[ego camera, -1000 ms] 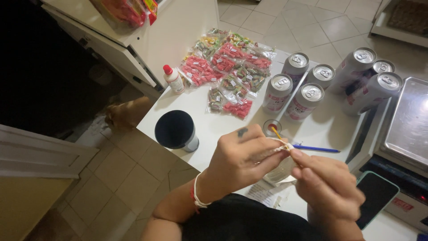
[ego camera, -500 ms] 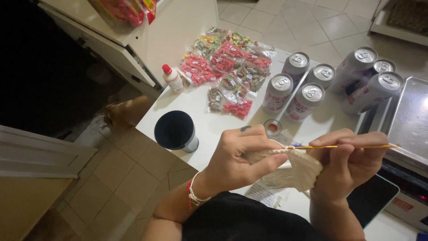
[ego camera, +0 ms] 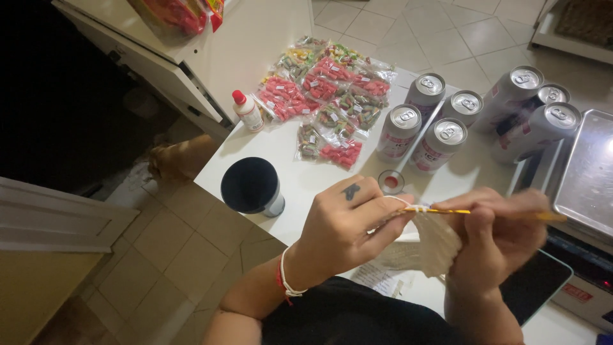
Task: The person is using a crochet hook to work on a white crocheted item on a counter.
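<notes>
Head view, lower centre of frame: a small cream knitted piece (ego camera: 437, 246) is held between both hands, just above the tabletop (ego camera: 306, 179) edge. Left hand (ego camera: 345, 233) is clenched on the fabric's left edge, w/ a white yarn strand looped over the fingers toward the tip of a thin yellow needle (ego camera: 485, 212). Right hand (ego camera: 501, 233) is closed around the needle shaft & the fabric's right side; it is motion-blurred, so exact finger placement can't be told.

Handling, as judged: the piece looks light, soft & floppy, stretchy, easily unravelled if stitches slip off; best gripped close under the needle, where the loops sit. Needle appears stiff, slim & smooth, so likely slippery; best pinched near the tip.

Outward: a small round cap w/ red inside (ego camera: 391, 181) lies just above the hands. A dark cup (ego camera: 251, 186) stands at left-centre. Several silver drink cans (ego camera: 440, 121) are grouped at upper right. Clear bags of red & green sweets (ego camera: 325, 96) are spread at top centre, w/ a small white bottle w/ red cap (ego camera: 246, 110) beside them. A metal tray (ego camera: 587, 172) is seen at the right edge, a dark phone (ego camera: 533, 287) at lower right.
</notes>
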